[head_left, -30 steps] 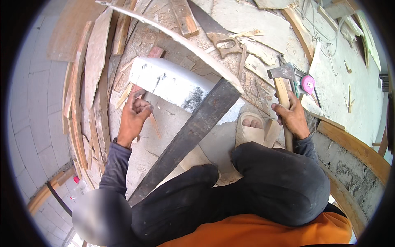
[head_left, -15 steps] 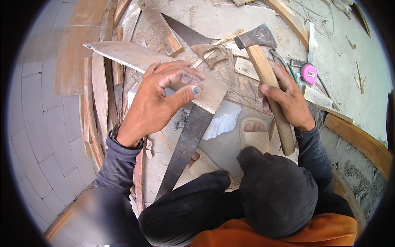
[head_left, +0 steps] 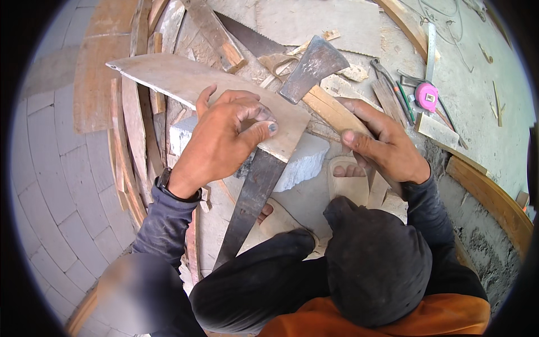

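My right hand (head_left: 387, 140) grips the wooden handle of a hatchet (head_left: 331, 106), whose dark steel head lies tilted over the board's right side. Above a thin wooden board (head_left: 174, 78), my left hand (head_left: 224, 135) is curled, thumb and fingers drawn together in a pinch. Whatever it may hold is too small to make out. The board slants across the middle and rests over a white rough-edged block (head_left: 303, 163). From beneath its near end a dark, flat, tapering strip (head_left: 250, 196) runs down toward my knee.
Beyond the board lies a handsaw (head_left: 247, 36) among wood scraps. On the right are a pink tape measure (head_left: 426, 96), pliers (head_left: 384, 73) and a metal ruler (head_left: 431, 53). Long wood strips (head_left: 135, 118) line the left. My sandalled feet (head_left: 345, 174) are close below the block.
The hatchet has swung down and left, its head turning toward the board and its handle tilting. My left hand has shifted slightly and stays curled over the board.
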### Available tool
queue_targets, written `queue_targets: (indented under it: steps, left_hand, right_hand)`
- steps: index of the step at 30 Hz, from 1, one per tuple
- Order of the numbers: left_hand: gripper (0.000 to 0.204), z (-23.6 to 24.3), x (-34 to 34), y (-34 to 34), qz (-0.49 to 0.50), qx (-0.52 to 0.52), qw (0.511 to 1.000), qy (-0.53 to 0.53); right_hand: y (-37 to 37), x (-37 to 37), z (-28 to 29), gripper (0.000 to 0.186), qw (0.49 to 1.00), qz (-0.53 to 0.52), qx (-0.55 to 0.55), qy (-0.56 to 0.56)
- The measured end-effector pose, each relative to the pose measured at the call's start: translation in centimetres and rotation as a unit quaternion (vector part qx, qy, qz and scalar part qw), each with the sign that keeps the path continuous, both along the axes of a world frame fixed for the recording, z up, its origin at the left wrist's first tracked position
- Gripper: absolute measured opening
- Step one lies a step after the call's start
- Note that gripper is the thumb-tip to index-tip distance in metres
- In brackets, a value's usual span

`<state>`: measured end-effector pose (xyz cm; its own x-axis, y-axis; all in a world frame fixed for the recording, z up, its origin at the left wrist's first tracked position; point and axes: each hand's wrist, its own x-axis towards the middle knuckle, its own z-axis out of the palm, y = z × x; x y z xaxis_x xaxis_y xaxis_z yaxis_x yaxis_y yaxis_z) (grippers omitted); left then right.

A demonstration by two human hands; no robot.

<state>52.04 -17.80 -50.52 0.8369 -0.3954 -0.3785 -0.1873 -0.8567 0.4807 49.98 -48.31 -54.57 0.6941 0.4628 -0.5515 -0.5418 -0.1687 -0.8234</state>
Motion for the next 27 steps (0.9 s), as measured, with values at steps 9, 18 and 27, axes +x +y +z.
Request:
queue_targets:
  steps: [9, 18, 27]
  left_hand:
    - [0.04, 0.5, 0.3, -0.3, 0.002, 0.002, 1.0, 0.005]
    - [0.033, 1.0, 0.8, -0.6, 0.003, 0.012, 0.999, 0.036]
    - [0.03, 0.6, 0.7, -0.3, 0.002, -0.005, 1.0, 0.031]
  right_hand:
    - [0.2, -0.5, 0.3, 0.06, 0.991, 0.069, -0.045, -0.106]
    - [0.4, -0.5, 1.3, 0.061, 0.993, 0.048, -0.064, -0.089]
    - [0.4, -1.2, 0.6, 0.059, 0.977, 0.021, -0.122, -0.173]
